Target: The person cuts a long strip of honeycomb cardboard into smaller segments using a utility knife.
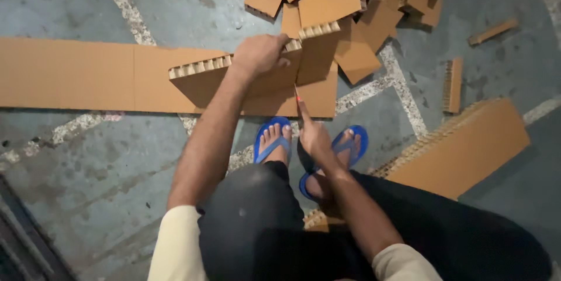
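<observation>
A worn grey concrete floor (87, 164) with pale speckled seams fills the view, seen from above by a person who sits or crouches over it. The left hand (259, 53) is closed over the top edge of a honeycomb cardboard piece (204, 79), which stands tilted on a long flat cardboard strip (76, 73) that runs off to the left edge. The right hand (314, 135) is closed on a thin tool with an orange-red tip (297, 96), perhaps a pencil or small cutter; the blur hides which. Its tip points up at the cardboard just right of the held piece. Two feet in blue flip-flops show below, one (272, 138) under the held piece and one (350, 144) beside the right hand. A heap of cut cardboard offcuts (345, 6), roughly ten, lies at the top centre and overlaps the strip's right end. Two narrow slivers lie apart to the right, one upright (453, 84) and one slanted (492, 31). A larger honeycomb panel (467, 146) rests at an angle near the right knee.
</observation>
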